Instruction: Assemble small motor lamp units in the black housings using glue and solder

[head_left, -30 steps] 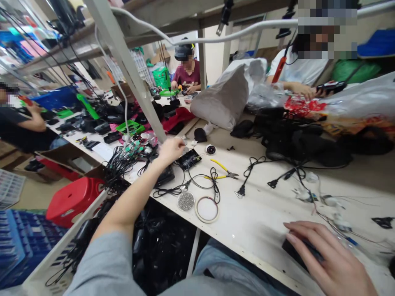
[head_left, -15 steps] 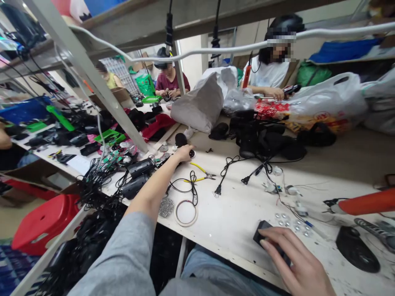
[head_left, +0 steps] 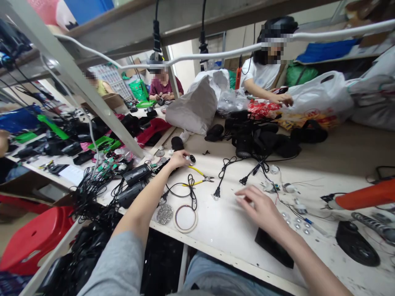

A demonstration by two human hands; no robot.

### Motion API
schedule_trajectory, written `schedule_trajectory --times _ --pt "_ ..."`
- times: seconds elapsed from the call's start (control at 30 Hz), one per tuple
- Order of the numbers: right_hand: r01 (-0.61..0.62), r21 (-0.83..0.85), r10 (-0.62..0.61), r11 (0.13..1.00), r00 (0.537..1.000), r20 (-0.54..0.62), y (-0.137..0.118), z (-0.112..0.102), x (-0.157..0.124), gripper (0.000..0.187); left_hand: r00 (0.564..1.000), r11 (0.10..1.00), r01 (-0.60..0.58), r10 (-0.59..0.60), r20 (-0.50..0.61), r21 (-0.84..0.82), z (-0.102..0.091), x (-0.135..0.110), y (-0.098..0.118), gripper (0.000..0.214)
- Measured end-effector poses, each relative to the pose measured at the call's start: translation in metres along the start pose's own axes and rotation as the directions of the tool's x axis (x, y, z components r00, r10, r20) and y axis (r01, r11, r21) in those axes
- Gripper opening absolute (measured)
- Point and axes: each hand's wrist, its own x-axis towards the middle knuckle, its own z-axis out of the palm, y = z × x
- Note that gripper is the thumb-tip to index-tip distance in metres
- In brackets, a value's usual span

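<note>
I observe the left hand (head_left: 179, 159) with its fingertips at a round black-and-white part (head_left: 192, 158), near the yellow handles of the pliers (head_left: 206, 179); I cannot tell whether it grips the part. I read the right hand (head_left: 257, 205) as released: fingers extended, blurred, above the table (head_left: 222, 234). The black block (head_left: 271, 248) lies on the table, partly covered by the right forearm. The tape roll (head_left: 186, 231) rests near the front edge.

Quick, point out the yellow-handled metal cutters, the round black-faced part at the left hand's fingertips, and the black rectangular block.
Yellow-handled metal cutters (head_left: 206, 179): head view, at the pivot.
Round black-faced part (head_left: 193, 158): head view, its black face.
Black rectangular block (head_left: 271, 246): head view, its visible surface.
</note>
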Motion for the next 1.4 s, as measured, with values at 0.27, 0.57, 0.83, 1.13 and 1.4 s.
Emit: schedule_trajectory --times 0.27,0.57,0.83,1.13,1.4 --pt "-0.244 0.282 0.242 0.928 0.969 0.041 -0.003 0.090 0.127 0.068 0.999 0.912 -0.017 -0.003 -0.049 -0.411 -0.009 -0.031 0.020 0.034" --pt "-0.158 0.654 0.158 0.740 0.986 0.059 -0.035 0.112 0.110 0.057 0.974 0.824 -0.128 0.209 0.088 -0.551 -0.019 -0.093 0.019 0.072" --pt "-0.086 0.700 0.217 0.709 0.971 -0.101 -0.034 0.069 0.078 0.063 0.952 0.958 -0.275 0.261 0.158 0.079 -0.030 -0.119 0.019 0.027" --pt "-0.107 0.558 0.317 0.823 0.902 -0.294 -0.013 -0.006 -0.036 0.053 0.769 0.778 -0.623 0.628 0.119 -0.077 -0.016 -0.187 0.096 0.019" --pt "-0.364 0.601 0.544 0.712 0.827 -0.143 0.025 -0.025 -0.128 0.058 0.738 0.812 -0.540 0.583 0.340 -0.222 0.073 -0.225 0.111 0.052"
